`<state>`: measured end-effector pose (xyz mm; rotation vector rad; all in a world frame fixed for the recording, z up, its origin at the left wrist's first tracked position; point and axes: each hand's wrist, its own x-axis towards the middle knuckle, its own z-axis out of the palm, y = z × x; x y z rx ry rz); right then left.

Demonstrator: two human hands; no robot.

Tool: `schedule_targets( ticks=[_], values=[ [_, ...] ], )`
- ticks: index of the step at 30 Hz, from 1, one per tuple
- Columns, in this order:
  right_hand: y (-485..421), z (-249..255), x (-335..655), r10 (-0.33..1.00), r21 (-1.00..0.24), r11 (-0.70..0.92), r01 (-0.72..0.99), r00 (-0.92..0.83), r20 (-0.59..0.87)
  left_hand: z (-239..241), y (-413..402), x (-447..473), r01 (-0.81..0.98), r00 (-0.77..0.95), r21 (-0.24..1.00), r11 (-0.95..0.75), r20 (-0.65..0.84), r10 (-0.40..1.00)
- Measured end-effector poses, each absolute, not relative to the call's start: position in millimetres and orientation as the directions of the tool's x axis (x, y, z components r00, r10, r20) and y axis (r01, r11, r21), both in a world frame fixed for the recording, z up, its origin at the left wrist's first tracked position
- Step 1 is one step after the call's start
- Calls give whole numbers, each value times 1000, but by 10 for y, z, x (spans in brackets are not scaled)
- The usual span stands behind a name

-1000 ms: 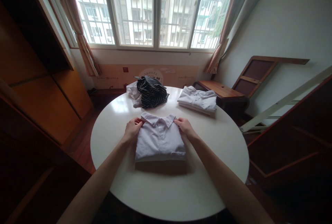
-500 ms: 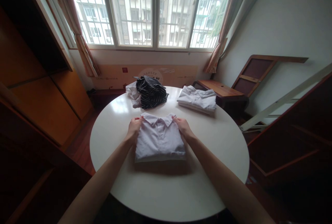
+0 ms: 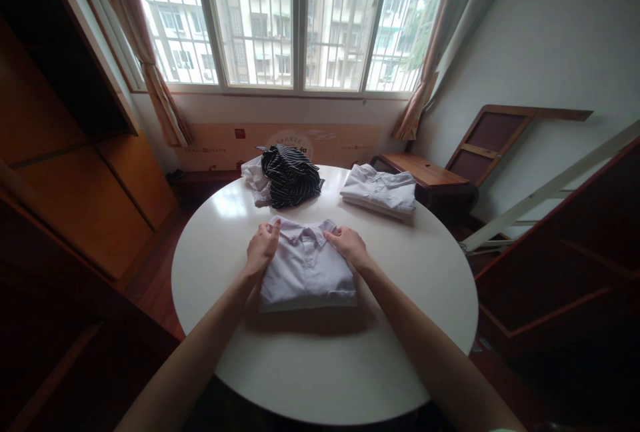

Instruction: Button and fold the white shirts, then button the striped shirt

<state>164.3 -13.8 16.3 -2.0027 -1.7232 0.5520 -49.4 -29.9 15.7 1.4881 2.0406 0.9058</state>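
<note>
A white collared shirt (image 3: 307, 275), folded into a neat block, lies on the round white table (image 3: 320, 372) with its collar toward the window. My left hand (image 3: 263, 245) is closed at the collar's left corner, the thumb and fingertips on the cloth. On the opposite side, my right hand (image 3: 347, 244) pinches the right collar point between thumb and fingers. Behind to the right sits a stack of folded white shirts (image 3: 379, 189). A black striped garment (image 3: 293, 177) lies crumpled at the back, partly over a white crumpled garment (image 3: 256, 181).
A wooden chair (image 3: 425, 171) stands beyond the table's back right edge. Orange-brown cabinets (image 3: 85, 199) flank the left, and a pale ladder-like frame (image 3: 525, 202) leans at the right. Past the table, a long cardboard box (image 3: 210, 145) is under the window.
Both hands have shifted their hold slightly along the collar, the right one moving inward on its collar point. The folded shirt has stayed in place.
</note>
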Motion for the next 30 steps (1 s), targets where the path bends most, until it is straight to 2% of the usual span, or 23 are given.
schedule_targets(
  ticks=[3, 5, 8, 10, 12, 14, 17, 20, 26, 30],
  values=[
    [-130, 153, 1648, 996, -640, -92, 762, 70, -60, 152, -257, -504, 639, -322, 736, 221, -4, 947],
    [-133, 135, 1643, 998, -727, -61, 684, 56, -31, 124, -233, -516, 570, -328, 802, 179, 23, 944],
    [-148, 127, 1620, 996, -860, -67, 507, 87, -26, 100, -237, -521, 320, -326, 945, 59, 52, 944],
    [-165, 149, 1604, 994, -946, -99, 308, 65, -83, 123, -271, -517, 94, -269, 996, 2, 24, 963],
    [-190, 193, 1599, 994, -991, -108, 79, -27, -111, 180, -325, -517, -117, -167, 993, 15, -35, 985],
    [-220, 247, 1608, 991, -992, -82, -98, -118, -71, 252, -383, -529, -280, -60, 958, 64, -84, 995],
    [-270, 319, 1633, 992, -974, -14, -226, -124, 15, 330, -441, -556, -437, 91, 889, 136, -107, 990],
    [-314, 365, 1645, 993, -975, 15, -222, -111, 40, 334, -442, -567, -450, 156, 872, 193, -137, 978],
    [-340, 390, 1607, 984, -992, 75, -98, -156, 90, 271, -391, -529, -217, -44, 969, 122, -134, 990],
    [-310, 340, 1593, 991, -993, 70, -100, -105, 81, 271, -414, -534, -240, 34, 958, 159, -155, 987]
  ],
)
